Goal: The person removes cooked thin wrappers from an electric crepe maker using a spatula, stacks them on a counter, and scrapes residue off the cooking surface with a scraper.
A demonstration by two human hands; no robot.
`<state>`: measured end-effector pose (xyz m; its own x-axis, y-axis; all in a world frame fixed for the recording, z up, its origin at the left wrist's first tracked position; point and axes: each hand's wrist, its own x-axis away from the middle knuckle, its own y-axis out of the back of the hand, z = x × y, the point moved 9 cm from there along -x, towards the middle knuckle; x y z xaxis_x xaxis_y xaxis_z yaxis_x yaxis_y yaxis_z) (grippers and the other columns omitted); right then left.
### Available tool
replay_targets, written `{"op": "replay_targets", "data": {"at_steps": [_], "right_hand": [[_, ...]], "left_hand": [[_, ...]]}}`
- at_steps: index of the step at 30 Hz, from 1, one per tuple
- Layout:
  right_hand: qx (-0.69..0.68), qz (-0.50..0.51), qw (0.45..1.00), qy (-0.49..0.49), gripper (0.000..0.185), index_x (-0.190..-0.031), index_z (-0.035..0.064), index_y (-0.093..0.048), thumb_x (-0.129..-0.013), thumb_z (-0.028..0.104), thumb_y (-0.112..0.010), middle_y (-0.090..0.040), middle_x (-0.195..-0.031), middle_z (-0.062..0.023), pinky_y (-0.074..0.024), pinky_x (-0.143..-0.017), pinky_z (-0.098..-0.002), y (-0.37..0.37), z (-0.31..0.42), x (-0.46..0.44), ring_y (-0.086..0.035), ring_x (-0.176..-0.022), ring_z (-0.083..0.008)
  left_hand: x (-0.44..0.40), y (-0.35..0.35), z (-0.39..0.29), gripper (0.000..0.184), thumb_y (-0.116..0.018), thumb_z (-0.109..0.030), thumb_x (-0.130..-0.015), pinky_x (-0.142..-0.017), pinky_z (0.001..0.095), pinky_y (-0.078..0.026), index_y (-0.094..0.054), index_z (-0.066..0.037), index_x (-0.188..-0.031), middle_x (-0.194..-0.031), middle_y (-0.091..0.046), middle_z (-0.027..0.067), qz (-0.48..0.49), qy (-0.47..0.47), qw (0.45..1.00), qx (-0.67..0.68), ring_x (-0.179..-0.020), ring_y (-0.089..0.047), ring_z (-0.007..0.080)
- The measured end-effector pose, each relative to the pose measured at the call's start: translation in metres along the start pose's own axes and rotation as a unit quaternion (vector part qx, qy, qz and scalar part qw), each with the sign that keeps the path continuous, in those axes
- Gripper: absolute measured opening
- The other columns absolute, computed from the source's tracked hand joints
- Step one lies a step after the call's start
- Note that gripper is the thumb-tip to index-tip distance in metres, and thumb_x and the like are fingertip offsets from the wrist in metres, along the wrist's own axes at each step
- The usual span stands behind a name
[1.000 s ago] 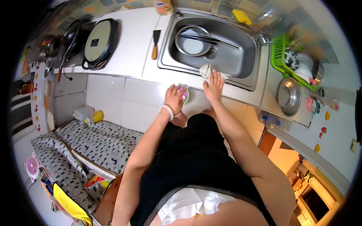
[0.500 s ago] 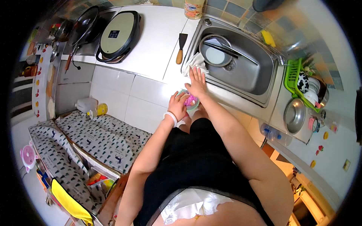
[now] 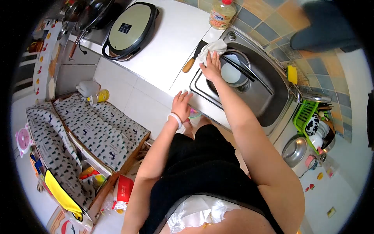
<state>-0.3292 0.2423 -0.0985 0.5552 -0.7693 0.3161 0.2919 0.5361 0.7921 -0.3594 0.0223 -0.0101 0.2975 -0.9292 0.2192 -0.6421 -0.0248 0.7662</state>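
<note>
My right hand (image 3: 212, 67) presses a crumpled white cloth (image 3: 216, 46) against the counter at the sink's left rim, fingers stretched over it and holding it. Beside the cloth lies a spatula (image 3: 189, 65) with a wooden handle and a dark blade, part of which the cloth overlaps. In the sink (image 3: 265, 105) stands a metal pot (image 3: 244, 58) holding a white round dish (image 3: 230, 73), with dark chopsticks (image 3: 243, 70) across it. My left hand (image 3: 181, 106), with a white band at the wrist, hovers by the counter's front edge, fingers apart, holding nothing.
An electric griddle (image 3: 130, 31) sits on the counter (image 3: 167, 50) at the left. A detergent bottle (image 3: 222, 15) stands behind the sink. To the right are a green dish rack (image 3: 304, 117) and a metal bowl (image 3: 294, 151). Cloth-covered boxes (image 3: 97, 124) stand lower left.
My right hand has slid the cloth along the sink's left rim, away from me and onto the spatula's side. My left hand shifts slightly left. The view has tilted.
</note>
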Motion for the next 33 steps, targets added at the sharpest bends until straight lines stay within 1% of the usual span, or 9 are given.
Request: {"op": "replay_targets", "data": {"at_steps": [7,12,14,17,23,27,30,32,33], "right_hand": [[-0.054,-0.032,0.998,0.009,0.062,-0.147,0.0171,-0.015,-0.094,0.024,-0.045,-0.003,-0.153,-0.0159,-0.0113,-0.113,-0.0427,0.004,0.001,0.003,-0.003,-0.141,-0.0328],[-0.004,-0.023,0.998,0.064,0.056,-0.145,0.0162,-0.024,-0.093,0.019,-0.045,-0.008,-0.152,-0.0161,-0.0145,-0.113,-0.0416,-0.013,0.021,0.055,-0.008,-0.141,-0.0314],[0.019,-0.035,0.995,0.096,0.053,-0.144,0.0162,-0.028,-0.093,0.019,-0.044,-0.011,-0.153,-0.0146,-0.0129,-0.113,-0.0394,-0.03,0.029,0.088,-0.009,-0.141,-0.0292],[0.073,0.004,0.988,0.135,0.05,-0.144,0.0201,-0.029,-0.094,0.019,-0.04,-0.015,-0.152,-0.0108,-0.0084,-0.114,-0.0364,-0.043,0.048,0.136,-0.009,-0.141,-0.0244],[0.137,0.027,0.969,0.204,0.05,-0.141,0.0209,-0.035,-0.092,0.016,-0.042,-0.018,-0.152,-0.0034,-0.007,-0.114,-0.0387,-0.053,0.05,0.178,-0.01,-0.142,-0.0232],[0.087,0.052,0.979,0.175,0.05,-0.139,0.0194,-0.038,-0.09,0.017,-0.045,-0.019,-0.152,0.0008,-0.0085,-0.114,-0.0367,-0.057,0.037,0.214,-0.011,-0.141,-0.0183],[0.045,0.059,0.987,0.139,0.049,-0.139,0.0184,-0.039,-0.09,0.016,-0.045,-0.022,-0.151,0.0008,-0.0097,-0.114,-0.0362,-0.063,0.02,0.24,-0.013,-0.141,-0.0172],[0.012,0.03,0.99,0.138,0.045,-0.135,0.0154,-0.044,-0.09,0.014,-0.045,-0.031,-0.147,-0.0026,-0.0152,-0.112,-0.0374,-0.06,0.014,0.254,-0.021,-0.138,-0.0193],[-0.016,0.024,0.991,0.131,0.043,-0.133,0.0136,-0.046,-0.09,0.013,-0.045,-0.034,-0.145,-0.0052,-0.0192,-0.111,-0.0379,-0.059,0.011,0.261,-0.026,-0.136,-0.0213]], "left_hand": [[-0.021,-0.01,0.009,0.063,-0.046,0.01,-0.069,-0.108,0.0448,-0.028,-0.043,-0.006,-0.131,-0.133,-0.045,0.0206,-0.011,0.017,1.0,-0.007,-0.127,-0.035,0.0424],[-0.007,-0.024,0.03,0.062,-0.044,0.011,-0.068,-0.109,0.0441,-0.028,-0.044,-0.003,-0.129,-0.131,-0.046,0.0217,-0.018,0.048,0.999,-0.005,-0.125,-0.037,0.0415],[0.002,-0.025,0.034,0.063,-0.043,0.011,-0.068,-0.109,0.0439,-0.028,-0.044,-0.002,-0.129,-0.131,-0.046,0.022,-0.018,0.051,0.999,-0.009,-0.125,-0.038,0.0413],[0.013,-0.026,0.041,0.063,-0.043,0.011,-0.067,-0.108,0.0438,-0.029,-0.045,-0.003,-0.129,-0.131,-0.046,0.0221,-0.021,0.045,0.999,-0.015,-0.125,-0.038,0.0411],[0.038,-0.034,0.043,0.058,-0.047,0.008,-0.069,-0.107,0.0423,-0.031,-0.049,-0.004,-0.126,-0.132,-0.046,0.0224,0.025,0.06,0.998,-0.019,-0.126,-0.038,0.0399],[0.057,-0.054,0.039,0.053,-0.052,0.004,-0.071,-0.106,0.0413,-0.033,-0.052,-0.004,-0.123,-0.129,-0.049,0.0214,0.063,0.029,0.997,-0.015,-0.124,-0.039,0.0401],[0.071,-0.068,0.034,0.049,-0.055,0.001,-0.07,-0.104,0.0411,-0.035,-0.056,-0.007,-0.118,-0.123,-0.054,0.0195,0.098,-0.007,0.995,-0.011,-0.122,-0.042,0.0401],[0.08,-0.07,0.025,0.049,-0.055,0.001,-0.069,-0.103,0.0407,-0.036,-0.057,-0.008,-0.117,-0.122,-0.054,0.0191,0.142,-0.02,0.99,0.013,-0.121,-0.043,0.0397],[0.084,-0.071,0.025,0.041,-0.055,0.003,-0.068,-0.101,0.0406,-0.038,-0.059,-0.008,-0.108,-0.115,-0.057,0.0185,0.123,-0.019,0.992,0.024,-0.115,-0.047,0.0389]]}}
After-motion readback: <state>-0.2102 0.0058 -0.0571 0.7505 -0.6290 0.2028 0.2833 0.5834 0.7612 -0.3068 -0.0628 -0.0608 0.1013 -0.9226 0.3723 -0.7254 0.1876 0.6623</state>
